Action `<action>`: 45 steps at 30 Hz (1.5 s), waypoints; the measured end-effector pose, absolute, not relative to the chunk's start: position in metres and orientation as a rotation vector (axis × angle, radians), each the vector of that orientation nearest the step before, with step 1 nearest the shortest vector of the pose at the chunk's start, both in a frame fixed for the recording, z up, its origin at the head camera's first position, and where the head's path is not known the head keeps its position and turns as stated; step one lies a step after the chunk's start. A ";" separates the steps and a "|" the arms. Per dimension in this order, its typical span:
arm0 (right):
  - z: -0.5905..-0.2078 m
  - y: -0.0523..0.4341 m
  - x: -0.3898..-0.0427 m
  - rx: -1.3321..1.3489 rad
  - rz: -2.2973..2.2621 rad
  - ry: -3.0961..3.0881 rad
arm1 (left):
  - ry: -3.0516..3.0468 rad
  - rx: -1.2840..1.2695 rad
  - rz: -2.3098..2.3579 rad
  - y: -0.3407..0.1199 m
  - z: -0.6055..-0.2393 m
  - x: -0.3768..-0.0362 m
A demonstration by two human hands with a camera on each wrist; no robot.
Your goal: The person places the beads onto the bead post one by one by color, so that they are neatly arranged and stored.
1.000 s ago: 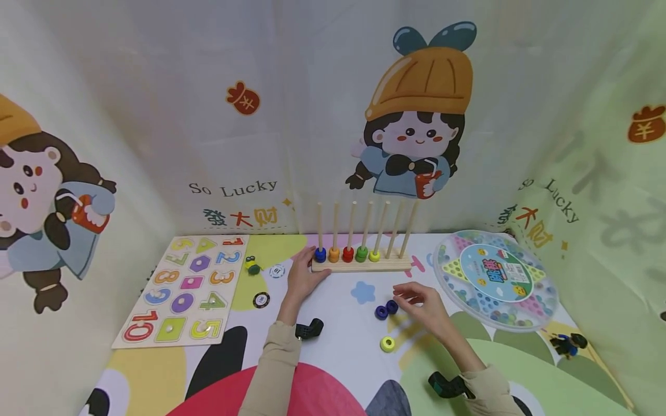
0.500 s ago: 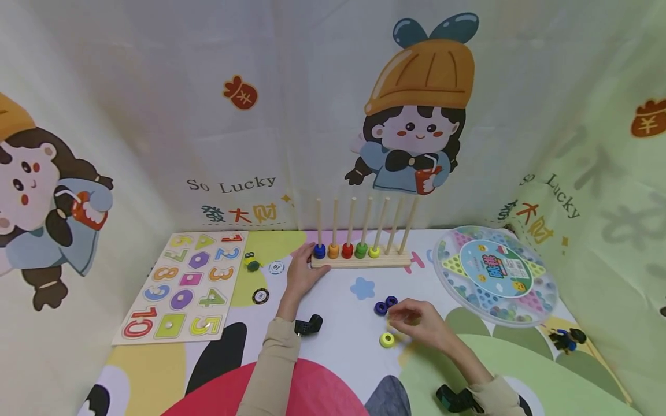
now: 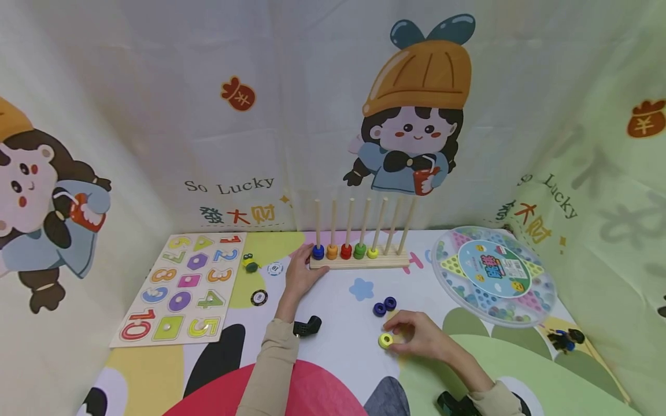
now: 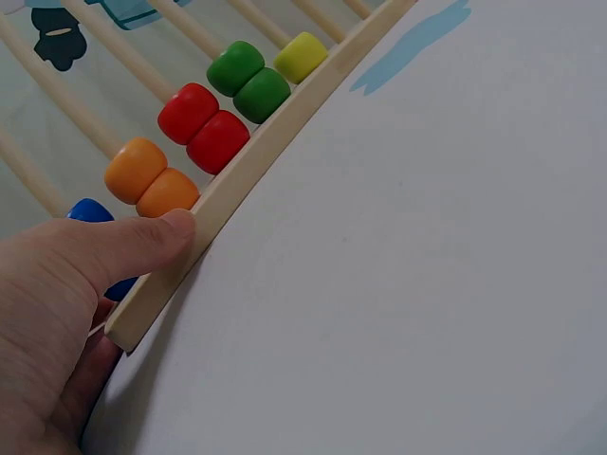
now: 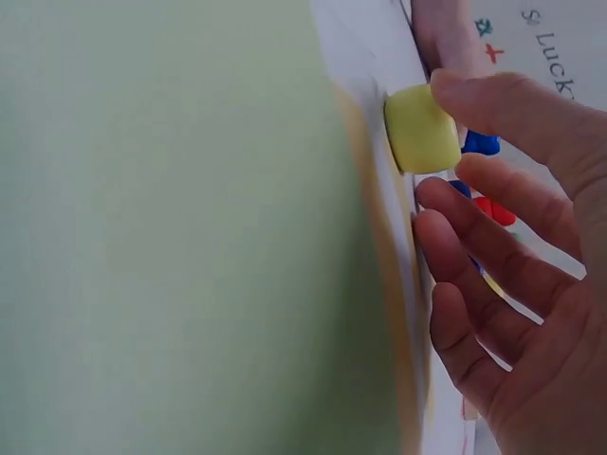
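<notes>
My left hand (image 3: 302, 277) grips the left end of a wooden bead rack (image 3: 359, 263), its thumb along the front of the base (image 4: 237, 180) and its fingers behind. Upright pegs carry blue, orange (image 4: 168, 192), red (image 4: 218, 142), green (image 4: 261, 95) and yellow beads (image 4: 302, 58) at their feet; the two rightmost pegs are bare. Near the table's middle my right hand (image 3: 421, 335) has thumb and index finger at the sides of a loose yellow bead (image 5: 421, 130), pinching it close over the cloth, while the other fingers stay loosely bent. Two dark blue beads (image 3: 380, 309) lie just beyond.
A number puzzle board (image 3: 179, 289) lies at the left, with a small green-yellow toy (image 3: 251, 263) and round chips (image 3: 259, 297) beside it. At the right are a round game board (image 3: 494, 277) and a toy figure (image 3: 566, 340). A curtain (image 3: 312, 115) stands behind.
My right hand has moved from beside the dark blue beads toward me, down to the loose yellow bead, and its thumb and index finger have closed on it. My left hand keeps its grip.
</notes>
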State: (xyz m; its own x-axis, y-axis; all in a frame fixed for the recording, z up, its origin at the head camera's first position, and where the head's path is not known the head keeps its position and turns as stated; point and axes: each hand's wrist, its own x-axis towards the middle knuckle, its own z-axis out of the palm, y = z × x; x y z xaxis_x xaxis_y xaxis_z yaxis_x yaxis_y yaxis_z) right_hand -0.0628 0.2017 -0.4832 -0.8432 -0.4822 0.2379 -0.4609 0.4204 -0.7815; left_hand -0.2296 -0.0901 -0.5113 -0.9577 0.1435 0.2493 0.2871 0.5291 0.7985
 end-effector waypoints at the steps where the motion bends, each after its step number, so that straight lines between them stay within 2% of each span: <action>1: -0.484 0.201 -0.063 -0.886 -1.429 2.622 | -2.612 -0.371 -1.405 -0.090 -0.511 -0.230; 34: -0.479 0.194 -0.068 -0.877 -1.431 2.619 | -2.631 -0.352 -1.426 -0.090 -0.513 -0.233; 40: -0.466 0.190 -0.076 -0.834 -1.476 2.730 | -2.626 -0.350 -1.421 -0.091 -0.516 -0.233; 45: -0.439 0.184 -0.085 -0.840 -1.548 2.834 | -2.627 -0.364 -1.418 -0.089 -0.516 -0.233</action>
